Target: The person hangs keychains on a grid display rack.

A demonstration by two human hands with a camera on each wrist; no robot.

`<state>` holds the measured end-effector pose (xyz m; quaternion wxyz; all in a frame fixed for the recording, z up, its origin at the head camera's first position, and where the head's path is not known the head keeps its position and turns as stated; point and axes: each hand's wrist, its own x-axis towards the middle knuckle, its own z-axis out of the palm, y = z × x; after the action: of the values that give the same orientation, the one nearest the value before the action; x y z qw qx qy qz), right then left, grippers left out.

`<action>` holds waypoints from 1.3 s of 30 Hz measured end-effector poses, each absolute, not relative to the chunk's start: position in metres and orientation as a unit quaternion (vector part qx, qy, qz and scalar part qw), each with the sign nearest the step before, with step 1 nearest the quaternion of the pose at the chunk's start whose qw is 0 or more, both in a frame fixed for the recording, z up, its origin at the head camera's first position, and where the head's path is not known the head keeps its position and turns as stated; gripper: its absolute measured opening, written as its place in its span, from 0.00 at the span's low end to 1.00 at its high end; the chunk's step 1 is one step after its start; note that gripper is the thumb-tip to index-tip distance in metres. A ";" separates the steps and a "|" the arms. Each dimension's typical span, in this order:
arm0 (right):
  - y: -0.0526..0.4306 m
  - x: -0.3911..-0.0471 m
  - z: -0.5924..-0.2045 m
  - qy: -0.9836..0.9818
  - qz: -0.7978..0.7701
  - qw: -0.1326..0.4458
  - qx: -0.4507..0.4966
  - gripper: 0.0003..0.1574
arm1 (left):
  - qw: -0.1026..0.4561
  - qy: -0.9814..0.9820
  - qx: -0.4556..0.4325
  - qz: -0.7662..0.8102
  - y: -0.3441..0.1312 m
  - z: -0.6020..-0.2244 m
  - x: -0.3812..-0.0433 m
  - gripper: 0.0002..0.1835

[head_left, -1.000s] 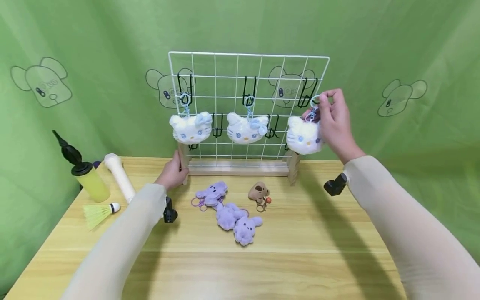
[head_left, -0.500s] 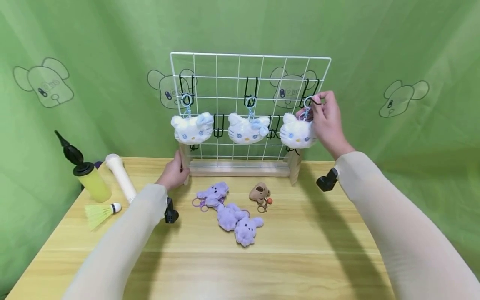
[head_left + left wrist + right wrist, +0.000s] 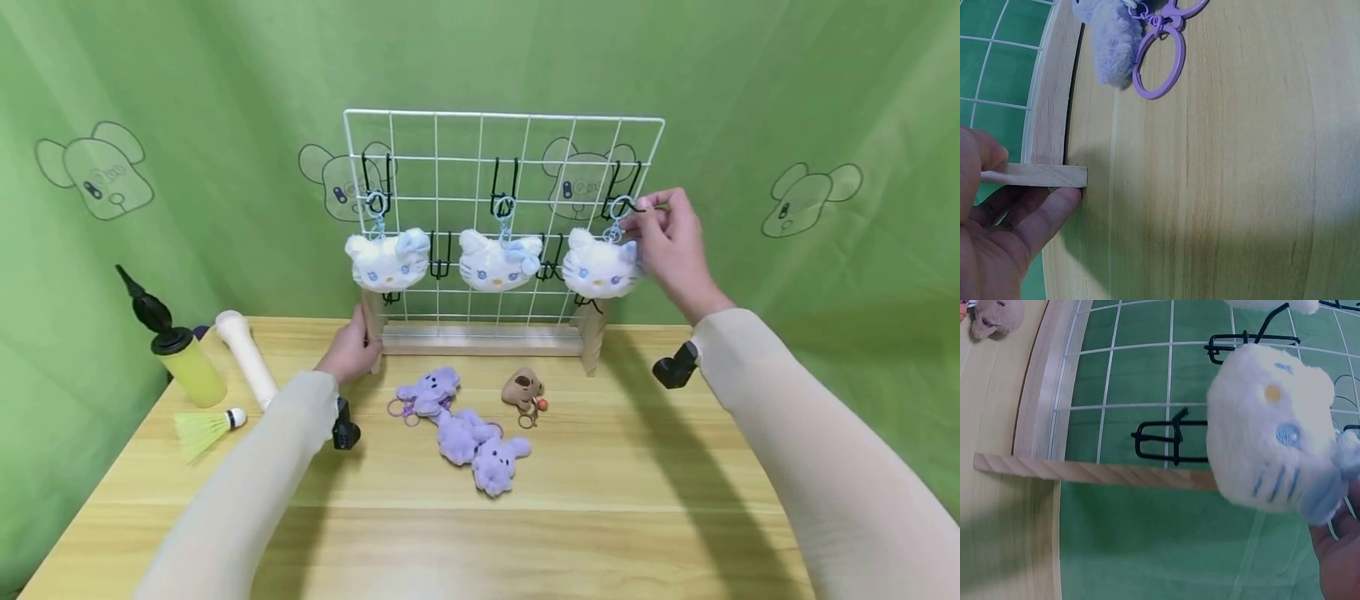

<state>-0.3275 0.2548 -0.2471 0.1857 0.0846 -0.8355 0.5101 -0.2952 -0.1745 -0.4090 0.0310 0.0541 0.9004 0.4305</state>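
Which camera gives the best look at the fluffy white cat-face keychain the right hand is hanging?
The head view: the fluffy white cat-face keychain shows whole, its blue ring at a black hook beside the right hand. The right wrist view shows its face close up, not the ring. The left wrist view misses it.

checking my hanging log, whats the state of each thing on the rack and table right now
left white plush: hangs on hook
middle white plush: hangs on hook
right white plush: ring at hook, right hand pinching it
purple plushes: lying on table
brown plush: lying on table
rack: upright, left hand gripping its leg
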 end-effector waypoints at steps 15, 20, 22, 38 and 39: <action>0.262 -0.289 -0.226 -0.798 0.506 0.297 0.140 0.07 | 0.018 0.899 0.061 0.433 -0.178 -0.406 -0.300 0.40; 0.252 -0.269 -0.218 -0.778 0.506 0.332 0.171 0.06 | 0.015 0.901 0.061 0.429 -0.179 -0.406 -0.300 0.40; 0.247 -0.259 -0.217 -0.775 0.494 0.339 0.202 0.06 | 0.016 0.901 0.059 0.430 -0.179 -0.406 -0.299 0.40; 0.212 -0.227 -0.295 -0.890 0.298 0.107 0.327 0.06 | 0.028 0.900 0.056 0.431 -0.174 -0.409 -0.296 0.42; 0.210 -0.228 -0.304 -0.900 0.288 0.082 0.317 0.06 | 0.027 0.901 0.057 0.430 -0.175 -0.409 -0.296 0.42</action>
<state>-0.2282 0.2102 -0.3037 0.0820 0.3172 -0.9000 0.2876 -0.2960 -0.1746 -0.4091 0.0265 0.0567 0.9006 0.4300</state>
